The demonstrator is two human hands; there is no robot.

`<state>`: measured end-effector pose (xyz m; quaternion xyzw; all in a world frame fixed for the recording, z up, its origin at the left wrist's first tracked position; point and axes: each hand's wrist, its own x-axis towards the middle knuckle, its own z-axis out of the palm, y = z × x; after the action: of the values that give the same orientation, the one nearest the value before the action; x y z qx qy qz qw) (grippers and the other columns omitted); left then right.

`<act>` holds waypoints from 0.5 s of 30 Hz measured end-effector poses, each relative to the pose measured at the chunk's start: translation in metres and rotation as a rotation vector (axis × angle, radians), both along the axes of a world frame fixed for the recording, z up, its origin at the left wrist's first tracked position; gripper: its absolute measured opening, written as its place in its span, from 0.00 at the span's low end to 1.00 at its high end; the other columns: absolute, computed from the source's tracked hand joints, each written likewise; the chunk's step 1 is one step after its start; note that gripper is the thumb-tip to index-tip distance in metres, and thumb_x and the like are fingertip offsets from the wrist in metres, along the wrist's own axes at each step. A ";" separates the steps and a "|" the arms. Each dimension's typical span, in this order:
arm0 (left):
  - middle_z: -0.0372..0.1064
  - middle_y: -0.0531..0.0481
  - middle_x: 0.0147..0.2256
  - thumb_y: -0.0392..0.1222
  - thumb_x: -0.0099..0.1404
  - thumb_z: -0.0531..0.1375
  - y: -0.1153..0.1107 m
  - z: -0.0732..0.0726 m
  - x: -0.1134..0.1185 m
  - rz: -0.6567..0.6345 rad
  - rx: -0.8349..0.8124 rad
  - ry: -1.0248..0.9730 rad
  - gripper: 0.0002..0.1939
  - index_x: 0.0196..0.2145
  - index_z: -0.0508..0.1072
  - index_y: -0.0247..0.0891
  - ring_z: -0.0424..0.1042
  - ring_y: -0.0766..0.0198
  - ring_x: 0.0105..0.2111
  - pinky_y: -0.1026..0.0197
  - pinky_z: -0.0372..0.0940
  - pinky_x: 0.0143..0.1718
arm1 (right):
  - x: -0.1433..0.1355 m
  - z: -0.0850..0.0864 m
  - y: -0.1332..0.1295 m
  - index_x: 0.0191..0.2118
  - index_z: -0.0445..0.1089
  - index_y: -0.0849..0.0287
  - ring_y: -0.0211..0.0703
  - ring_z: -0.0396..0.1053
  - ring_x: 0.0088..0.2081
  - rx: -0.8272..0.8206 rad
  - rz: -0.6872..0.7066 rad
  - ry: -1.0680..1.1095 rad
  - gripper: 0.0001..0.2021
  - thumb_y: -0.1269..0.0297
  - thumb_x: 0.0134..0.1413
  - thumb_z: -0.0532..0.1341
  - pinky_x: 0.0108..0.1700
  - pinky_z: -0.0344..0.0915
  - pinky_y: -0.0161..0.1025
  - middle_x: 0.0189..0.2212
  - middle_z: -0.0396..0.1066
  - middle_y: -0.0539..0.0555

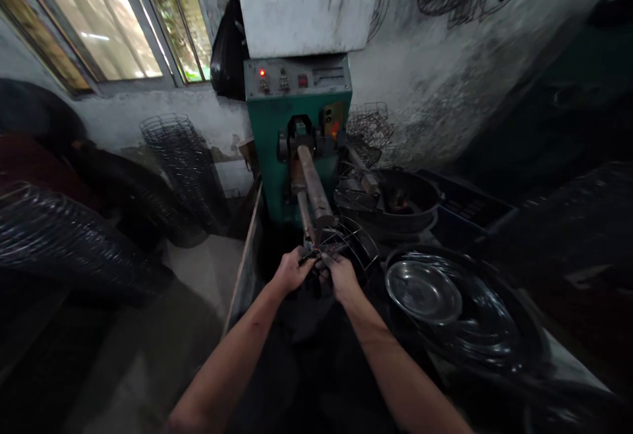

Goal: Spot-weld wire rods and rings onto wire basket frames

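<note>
Both my hands meet at the tip of a green machine's point(271, 117) thick metal arm point(315, 186). Closed fingers of my left hand point(293, 269) pinch the left side of a wire frame point(363, 243). On the other side, my right hand point(341, 276) grips the same frame with its fingers closed. The frame has curved, ring-like wires that spread to the right of the arm's tip. Its part between my fingers is small and dark. A red light glows on the machine's top panel point(297, 81).
Stacked wire frames point(182, 163) stand at the left, with a larger pile point(64, 236) nearer. At the right, a metal dish point(424, 292) lies in a wide basin point(537, 348) with wire rings. Behind it is another dark basin point(430, 190). A white foam block point(306, 15) tops the machine.
</note>
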<state>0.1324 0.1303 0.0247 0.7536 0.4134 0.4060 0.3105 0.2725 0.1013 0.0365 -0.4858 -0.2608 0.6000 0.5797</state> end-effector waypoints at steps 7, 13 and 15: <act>0.71 0.49 0.29 0.41 0.63 0.57 0.004 -0.004 -0.004 -0.019 0.009 -0.009 0.07 0.33 0.70 0.34 0.71 0.65 0.31 0.64 0.66 0.34 | -0.006 0.001 -0.005 0.26 0.67 0.60 0.29 0.56 0.15 -0.029 -0.015 0.137 0.16 0.59 0.29 0.71 0.16 0.56 0.29 0.16 0.67 0.46; 0.70 0.50 0.28 0.43 0.63 0.57 0.013 -0.007 -0.012 -0.030 0.008 0.028 0.08 0.31 0.69 0.35 0.69 0.66 0.29 0.66 0.64 0.32 | -0.016 -0.002 -0.001 0.27 0.66 0.61 0.26 0.52 0.14 -0.100 0.049 0.294 0.15 0.65 0.33 0.71 0.15 0.49 0.26 0.17 0.66 0.45; 0.69 0.51 0.27 0.44 0.62 0.57 0.015 -0.005 -0.015 -0.021 -0.002 0.034 0.08 0.30 0.68 0.36 0.68 0.67 0.28 0.66 0.63 0.31 | -0.019 -0.002 0.002 0.27 0.65 0.62 0.25 0.50 0.14 -0.115 0.051 0.344 0.15 0.66 0.32 0.71 0.14 0.47 0.25 0.16 0.66 0.45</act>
<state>0.1178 0.1457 0.0199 0.7644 0.4109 0.3896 0.3083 0.2531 0.1036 0.0343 -0.4016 -0.1357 0.7026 0.5715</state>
